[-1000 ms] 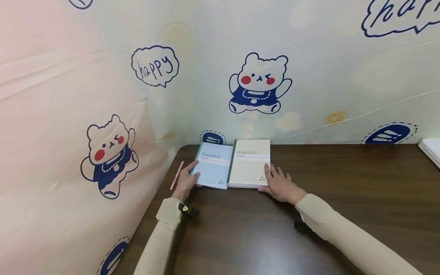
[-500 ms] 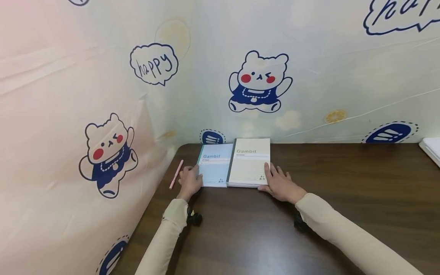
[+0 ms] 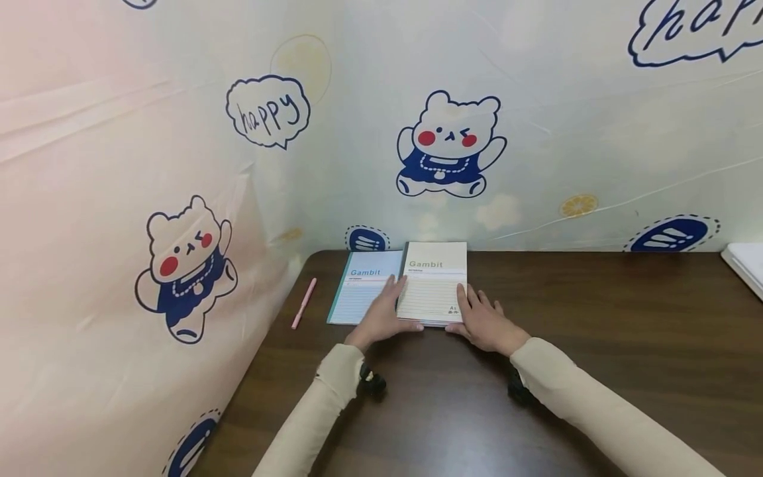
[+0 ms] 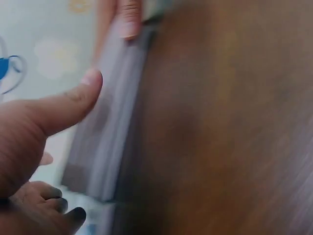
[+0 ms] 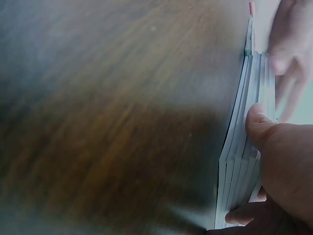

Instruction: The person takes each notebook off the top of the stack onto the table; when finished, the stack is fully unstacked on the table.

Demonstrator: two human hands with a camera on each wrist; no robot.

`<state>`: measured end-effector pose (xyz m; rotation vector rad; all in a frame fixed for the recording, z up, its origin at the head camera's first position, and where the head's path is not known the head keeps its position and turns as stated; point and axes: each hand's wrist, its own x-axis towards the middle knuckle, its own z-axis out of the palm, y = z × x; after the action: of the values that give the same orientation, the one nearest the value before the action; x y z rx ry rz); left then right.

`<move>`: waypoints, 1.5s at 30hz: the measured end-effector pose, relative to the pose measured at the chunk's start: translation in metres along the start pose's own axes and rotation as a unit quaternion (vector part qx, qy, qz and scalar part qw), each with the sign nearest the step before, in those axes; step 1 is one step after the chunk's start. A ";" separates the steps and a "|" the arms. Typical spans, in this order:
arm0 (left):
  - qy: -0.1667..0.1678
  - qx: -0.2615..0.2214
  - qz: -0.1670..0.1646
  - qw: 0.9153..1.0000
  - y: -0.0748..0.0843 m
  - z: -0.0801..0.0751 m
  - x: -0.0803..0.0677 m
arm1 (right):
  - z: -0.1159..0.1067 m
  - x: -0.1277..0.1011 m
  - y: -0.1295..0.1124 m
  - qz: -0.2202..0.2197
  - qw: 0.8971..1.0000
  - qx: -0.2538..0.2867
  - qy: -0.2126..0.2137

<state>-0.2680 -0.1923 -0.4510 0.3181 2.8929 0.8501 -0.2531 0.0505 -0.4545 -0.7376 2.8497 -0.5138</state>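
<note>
Item: stack of cream "Gambit" notebooks [image 3: 433, 283], several thin softcover books lying flat at the far edge of the dark wooden table [image 3: 596, 318], against the wall covering printed with cartoon bears [image 3: 450, 142].

Adjacent: blue "Gambit" notebook [image 3: 360, 291], flat on the table, touching the stack's left side. Pink pen [image 3: 303, 303] just left of it, apart.

Left hand [image 3: 386, 317]: fingers straight, laid across the seam between the blue notebook and the stack's near left corner; thumb extended in the left wrist view [image 4: 58, 112]. It rests there and grasps nothing.

Right hand [image 3: 484, 322]: set against the stack's near right corner, thumb pressed on the layered page edges in the right wrist view [image 5: 279, 161], lower fingers curled under the stack's corner.

Handling (judged): light, flexible, covers smooth, so the books are likely to slide over one another. Best held by both short sides at once, squeezed together, or pinched through the full thickness at a corner.

Also present: white object [image 3: 746, 262] at the table's far right edge, partly out of frame.
</note>
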 end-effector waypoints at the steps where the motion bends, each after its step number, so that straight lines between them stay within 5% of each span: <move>1: -0.006 0.006 0.001 1.000 0.000 0.005 0.001 | 0.001 0.000 0.000 0.001 1.000 0.003 -0.002; 12: 0.010 0.006 -0.002 1.000 0.004 0.015 0.008 | -0.018 0.008 0.002 -0.011 0.998 0.043 -0.034; 17: 0.018 0.002 -0.011 1.000 0.001 0.015 0.007 | -0.020 0.027 -0.006 0.048 0.994 0.092 0.044; 22: 0.030 -0.021 -0.033 0.999 -0.003 0.014 0.002 | -0.014 0.040 -0.009 0.116 0.973 0.181 0.085; 28: 0.024 -0.013 -0.023 0.999 0.001 0.015 0.004 | -0.017 0.034 0.011 0.138 0.953 0.233 0.134; 35: 0.015 -0.009 -0.027 0.999 -0.001 0.016 0.002 | -0.018 0.024 0.024 0.149 0.891 0.399 0.157; 39: 0.017 -0.007 -0.032 0.999 -0.002 0.015 0.003 | -0.029 0.003 0.036 0.151 0.864 0.444 0.184; 41: 0.013 -0.009 -0.028 0.999 -0.001 0.014 0.005 | -0.038 -0.013 0.048 0.155 0.860 0.437 0.211; 45: 0.013 -0.006 -0.020 1.000 0.001 0.013 0.007 | -0.056 -0.043 0.073 0.177 0.881 0.371 0.235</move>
<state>-0.2724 -0.1829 -0.4617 0.2489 2.9058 0.8717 -0.2608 0.1480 -0.4261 0.0641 2.6831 -1.7605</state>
